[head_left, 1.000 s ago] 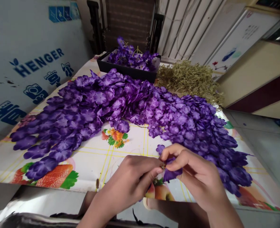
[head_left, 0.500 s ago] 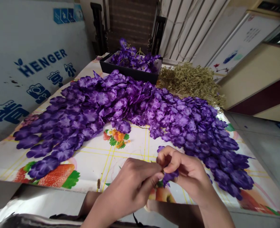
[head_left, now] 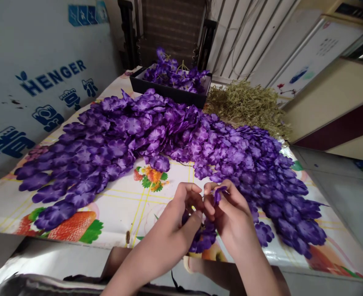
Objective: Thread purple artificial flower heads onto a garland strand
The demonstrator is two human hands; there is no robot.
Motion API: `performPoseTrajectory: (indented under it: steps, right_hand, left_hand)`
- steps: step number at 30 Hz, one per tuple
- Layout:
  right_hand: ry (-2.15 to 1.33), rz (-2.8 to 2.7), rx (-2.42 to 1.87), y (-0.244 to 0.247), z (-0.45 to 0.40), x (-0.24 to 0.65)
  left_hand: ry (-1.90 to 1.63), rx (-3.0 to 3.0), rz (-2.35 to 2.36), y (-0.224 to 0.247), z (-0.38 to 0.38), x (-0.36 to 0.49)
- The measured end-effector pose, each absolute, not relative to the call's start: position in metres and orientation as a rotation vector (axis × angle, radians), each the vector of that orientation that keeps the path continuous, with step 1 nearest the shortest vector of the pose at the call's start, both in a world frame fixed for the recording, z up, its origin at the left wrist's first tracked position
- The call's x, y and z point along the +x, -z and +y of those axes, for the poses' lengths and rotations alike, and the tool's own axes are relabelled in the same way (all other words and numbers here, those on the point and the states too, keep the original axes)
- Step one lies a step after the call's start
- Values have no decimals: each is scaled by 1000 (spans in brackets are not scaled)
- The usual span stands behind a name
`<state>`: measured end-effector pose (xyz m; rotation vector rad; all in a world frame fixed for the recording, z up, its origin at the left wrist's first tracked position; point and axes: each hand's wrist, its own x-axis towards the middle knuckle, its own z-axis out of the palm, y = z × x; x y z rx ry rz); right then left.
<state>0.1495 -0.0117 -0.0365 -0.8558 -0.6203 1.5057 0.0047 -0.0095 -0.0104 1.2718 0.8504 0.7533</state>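
Close together over the near edge of the table are my two hands. My right hand (head_left: 230, 209) pinches a small purple artificial flower (head_left: 219, 194) between thumb and fingers. Beside it, my left hand (head_left: 177, 230) has curled fingers, with the thumb a little below them; what they grip is hidden. More purple petals (head_left: 203, 239) show below and between the hands. Large overlapping heaps of purple artificial flowers lie beyond, a left bunch (head_left: 98, 144) and a right bunch (head_left: 246, 156).
A black open box (head_left: 169, 92) at the back holds purple flowers with pale stems. Beside it lies a pile of yellow-green stems (head_left: 246, 102). A fruit-patterned cloth (head_left: 116, 205) covers the table. A chair (head_left: 172, 28) stands behind; a white HENGER-printed surface (head_left: 55, 45) rises at left.
My fingertips have parted slightly and both hands have risen a little. The flower in my right hand is now up at its fingertips. More purple petals show beneath the hands.
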Motion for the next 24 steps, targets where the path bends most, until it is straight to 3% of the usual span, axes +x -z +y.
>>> performPoseTrajectory:
  steps: [13, 24]
  right_hand:
    - [-1416, -659, -768, 28, -12, 155]
    - [-1487, -679, -622, 24, -14, 155]
  left_hand:
    - [-703, 1132, 779, 4, -7, -2]
    - [-875, 1474, 790, 11, -8, 3]
